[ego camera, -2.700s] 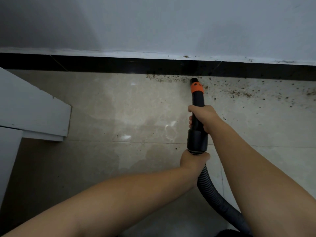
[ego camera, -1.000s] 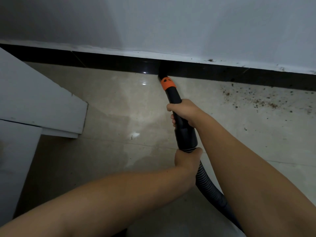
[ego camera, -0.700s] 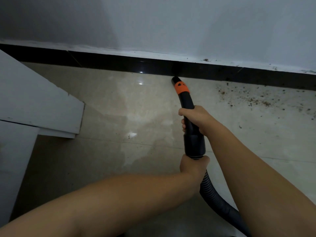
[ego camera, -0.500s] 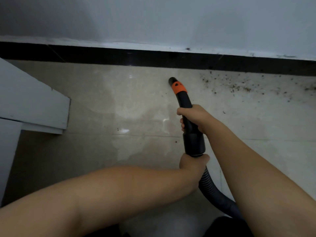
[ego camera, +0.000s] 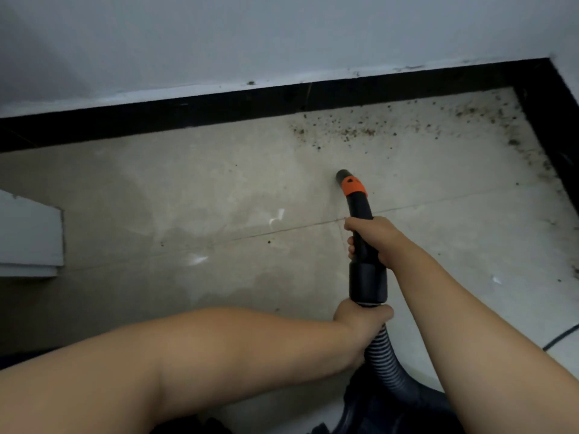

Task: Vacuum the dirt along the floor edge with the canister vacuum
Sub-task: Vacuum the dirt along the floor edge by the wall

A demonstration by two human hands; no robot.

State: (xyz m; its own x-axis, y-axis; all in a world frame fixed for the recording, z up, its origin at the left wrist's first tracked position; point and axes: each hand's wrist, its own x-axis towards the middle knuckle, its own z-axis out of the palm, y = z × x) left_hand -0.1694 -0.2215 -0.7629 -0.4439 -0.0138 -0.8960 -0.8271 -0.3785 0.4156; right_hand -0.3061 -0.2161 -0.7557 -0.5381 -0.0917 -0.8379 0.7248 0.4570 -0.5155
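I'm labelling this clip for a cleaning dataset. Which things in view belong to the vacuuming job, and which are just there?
Part of the job:
- vacuum nozzle, gripped by the right hand
- ribbed hose, held by the left hand
- scattered dirt along the black skirting
- canister vacuum

Just there:
- white board at the left
- thin cable at the right

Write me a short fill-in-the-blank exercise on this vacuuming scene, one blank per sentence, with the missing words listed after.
1. The band just behind the nozzle tip is coloured ____.
2. The ____ hand grips the ribbed hose just below the black cuff.
3. The dirt lies beside the ____ baseboard.
4. The nozzle tip is ____ the dirt patch, not in it.

Missing words: orange; left; black; short of
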